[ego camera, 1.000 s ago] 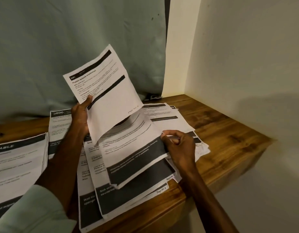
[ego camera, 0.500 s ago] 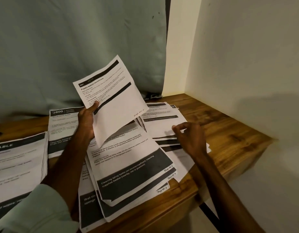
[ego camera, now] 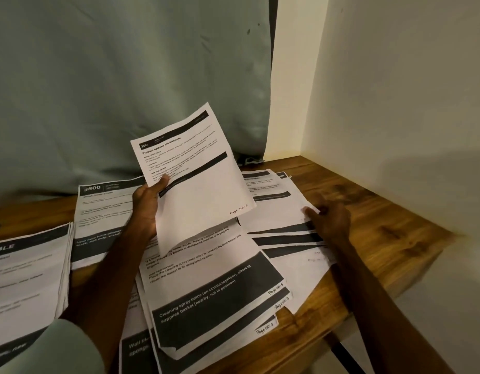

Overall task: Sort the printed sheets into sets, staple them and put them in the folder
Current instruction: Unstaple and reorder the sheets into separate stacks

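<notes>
The sheet marked Page No 6 (ego camera: 195,184) is up in the air over the wooden table (ego camera: 381,225). The left hand (ego camera: 147,209) grips its left edge. More sheets (ego camera: 214,287) lie spread under it. The right hand (ego camera: 327,221) touches the right pile (ego camera: 276,211). The hand is blurry, so I cannot tell if it pinches a sheet.

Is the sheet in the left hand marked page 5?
No, the raised sheet gripped by the left hand reads Page No: 6 in its lower corner.
</notes>
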A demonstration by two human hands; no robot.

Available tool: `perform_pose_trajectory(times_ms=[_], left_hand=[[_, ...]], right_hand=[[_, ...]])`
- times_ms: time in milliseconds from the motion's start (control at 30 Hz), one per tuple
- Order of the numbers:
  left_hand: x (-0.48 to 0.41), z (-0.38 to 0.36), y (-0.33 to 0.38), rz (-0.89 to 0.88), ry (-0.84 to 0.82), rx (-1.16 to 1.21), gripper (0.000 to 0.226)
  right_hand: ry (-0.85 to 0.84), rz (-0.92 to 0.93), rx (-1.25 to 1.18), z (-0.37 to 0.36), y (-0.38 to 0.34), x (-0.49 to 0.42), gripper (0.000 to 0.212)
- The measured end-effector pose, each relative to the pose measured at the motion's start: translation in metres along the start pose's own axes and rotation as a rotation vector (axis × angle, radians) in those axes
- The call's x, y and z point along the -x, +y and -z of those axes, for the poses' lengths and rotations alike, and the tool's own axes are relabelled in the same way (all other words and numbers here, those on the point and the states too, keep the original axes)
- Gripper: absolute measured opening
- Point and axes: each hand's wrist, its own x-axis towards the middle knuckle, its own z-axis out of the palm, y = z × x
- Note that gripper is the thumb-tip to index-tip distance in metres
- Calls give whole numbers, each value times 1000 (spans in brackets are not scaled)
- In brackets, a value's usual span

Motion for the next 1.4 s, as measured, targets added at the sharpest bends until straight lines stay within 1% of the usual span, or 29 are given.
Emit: perform_pose_trajectory(times_ms=[67, 133, 233, 400, 467, 533, 600, 667, 733, 833, 933, 1033, 1167, 1233, 1333, 1400], left_hand=[[1, 0, 0, 1, 5, -9, 34], [2, 0, 0, 2, 3, -8, 33], [7, -2, 3, 11, 9, -13, 33], [6, -1, 5, 6, 27, -29, 32], [5, 0, 2, 9, 26, -43, 32], [4, 0, 2, 12, 29, -57, 33], [3, 1, 1, 13, 30, -56, 33], [3, 2, 0, 10, 31, -48, 32], [2, 1, 0, 8, 30, -40, 32], [1, 1, 0, -5, 34, -33, 32], [-2, 3, -1, -3, 36, -36, 30], [-3, 4, -2, -6, 36, -41, 30], [-4, 6, -3, -6, 25, -37, 32], [-4, 6, -3, -13, 20, -40, 32], [-4, 5, -4, -17, 16, -23, 32], [-4, 5, -4, -15, 7, -13, 31]], right_hand=[[97, -8, -96, 6, -2, 1, 27], [144, -12, -135, 9, -3, 1, 23], [164, -17, -187, 12, 1, 1, 23], [196, -75, -265, 20, -2, 4, 32], [218, -34, -288, 23, -5, 8, 29], [222, 65, -332, 22, -7, 11, 23], [220, 123, -357, 22, -11, 15, 18], [199, 135, -375, 23, -14, 16, 20], [141, 116, -359, 21, -14, 13, 29], [63, 68, -239, 18, -14, 11, 44], [74, 47, -164, 18, -12, 11, 42], [143, 14, -265, 21, -7, 11, 37], [134, -83, -476, 24, -9, 12, 34], [127, -81, -569, 27, -13, 13, 35], [136, -43, -620, 30, -16, 14, 33], [134, -77, -700, 30, -18, 13, 28]])
